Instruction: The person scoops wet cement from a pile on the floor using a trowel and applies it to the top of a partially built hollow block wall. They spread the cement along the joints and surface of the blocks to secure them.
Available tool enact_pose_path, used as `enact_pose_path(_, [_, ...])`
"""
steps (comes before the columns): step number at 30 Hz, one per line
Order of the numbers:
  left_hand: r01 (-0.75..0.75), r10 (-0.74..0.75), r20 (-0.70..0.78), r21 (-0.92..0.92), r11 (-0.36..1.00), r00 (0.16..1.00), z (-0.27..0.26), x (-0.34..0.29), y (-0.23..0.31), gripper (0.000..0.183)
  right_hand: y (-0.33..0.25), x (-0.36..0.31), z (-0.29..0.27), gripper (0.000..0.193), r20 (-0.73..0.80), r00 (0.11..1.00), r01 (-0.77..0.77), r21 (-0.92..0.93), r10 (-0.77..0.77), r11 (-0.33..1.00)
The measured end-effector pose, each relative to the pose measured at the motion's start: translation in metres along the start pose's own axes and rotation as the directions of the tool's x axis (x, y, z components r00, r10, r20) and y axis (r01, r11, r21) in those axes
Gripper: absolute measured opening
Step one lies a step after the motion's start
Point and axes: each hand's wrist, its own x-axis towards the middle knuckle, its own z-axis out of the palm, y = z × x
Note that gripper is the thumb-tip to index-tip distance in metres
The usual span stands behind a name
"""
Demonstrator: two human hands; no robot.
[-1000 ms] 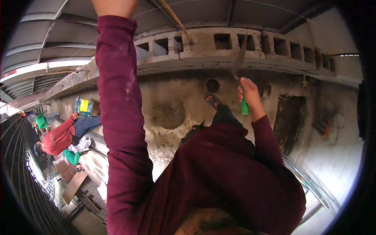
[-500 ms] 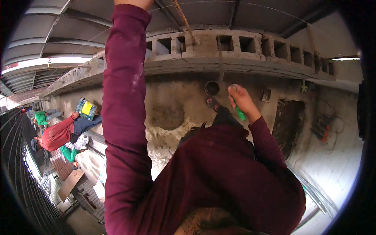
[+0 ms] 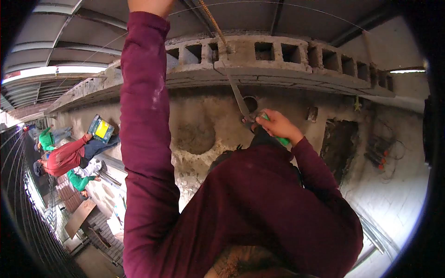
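Maroon shirt: the wearer's torso [image 3: 259, 208] is filling the lower middle and covering much of what lies beneath it.
Left arm: the maroon sleeve [image 3: 146, 92], pale-smeared, is stretching up the picture to the left hand [image 3: 151, 6].
Left fingers: the upper edge is cutting them off, so I cannot tell whether they are opening, closing or holding anything.
Right hand: its fingers [image 3: 271, 121] are closing round the green handle of a trowel [image 3: 238, 97]; the right hand [image 3: 279, 126] itself is hiding the middle of the grip, with green showing at both ends.
Trowel blade: it is pointing up and left, its tip overlapping the wall's front in view; whether they are touching I cannot tell.
Foot: one foot [image 3: 248, 120] is resting on the ground [image 3: 287, 102], partly hidden behind the trowel and right hand.
Round container: a dark vessel [image 3: 251, 104] is standing just beyond the foot, its contents too dark to make out.
Block wall: hollow grey blocks [image 3: 241, 53] are running across, a ribbed rod [image 3: 211, 21] rising there.
Far left: a person in red [image 3: 69, 157] is holding a bucket [image 3: 101, 129]; people in green [image 3: 47, 138] are showing small nearby, their hands hard to make out.
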Motion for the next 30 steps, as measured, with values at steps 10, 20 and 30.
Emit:
enact_pose_path(10, [-0.038, 0.038, -0.006, 0.01, 0.999, 0.999, -0.004, -0.008, 0.004, 0.017, -0.001, 0.003, -0.007, 0.03, 0.018, 1.0, 0.011, -0.055, -0.01, 0.998])
enact_pose_path(20, [-0.029, 0.033, -0.026, 0.146, 0.989, 0.999, -0.003, -0.014, 0.021, 0.018, 0.009, 0.003, -0.007, 0.032, 0.04, 0.999, 0.005, -0.092, -0.002, 0.996])
enact_pose_path(30, [-0.035, 0.041, -0.033, 0.161, 0.986, 0.999, -0.005, -0.018, 0.023, 0.019, 0.011, -0.008, -0.007, 0.031, 0.03, 0.999, -0.03, -0.067, 0.032, 0.997])
